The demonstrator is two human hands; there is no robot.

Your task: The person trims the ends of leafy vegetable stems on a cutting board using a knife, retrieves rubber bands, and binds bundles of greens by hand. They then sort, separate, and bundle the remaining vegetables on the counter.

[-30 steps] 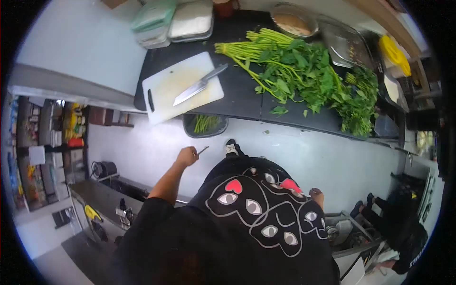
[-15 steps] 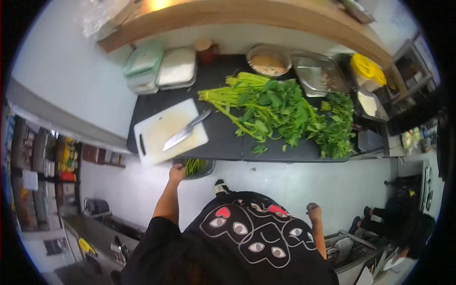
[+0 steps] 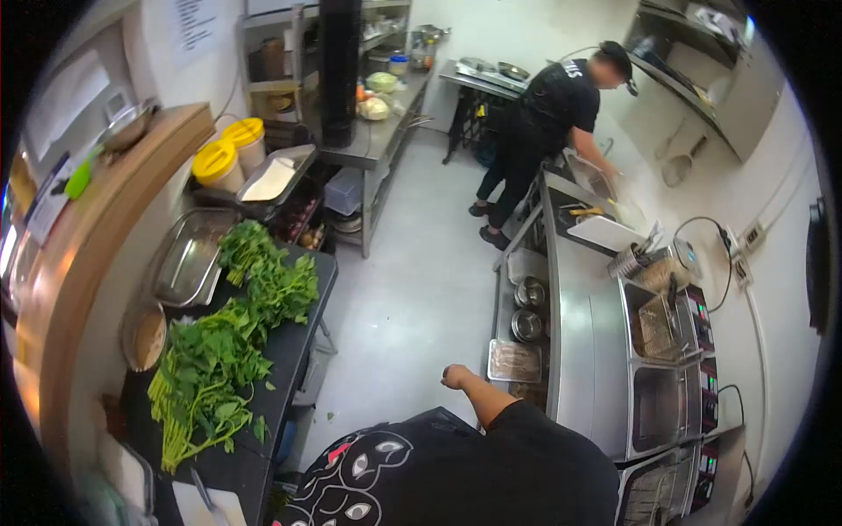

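Observation:
My right hand [image 3: 455,377] hangs over the floor in the middle of the head view, its fingers curled in. Something small and dark shows at the fingertips, but I cannot make out what it is. Nearest to this hand is a metal tray [image 3: 515,361] on the low shelf to its right, not touched. My left hand is out of view. On the black counter [image 3: 298,307] at left lies a heap of leafy green stalks [image 3: 206,373]. A knife [image 3: 202,487] rests on the white cutting board [image 3: 230,507], partly cut off by the frame edge.
A co-worker [image 3: 548,118] in black bends over the steel counter [image 3: 574,351] at the right. Fryers [image 3: 658,394] line its near end. Metal pots [image 3: 528,324] stand on the shelf below. Yellow-lidded tubs [image 3: 217,165] and a steel pan [image 3: 189,259] sit along the left wall.
My view has swung to the right, from the counter toward the aisle and the co-worker. My left hand, which gripped a dark container of green stems, has left the view.

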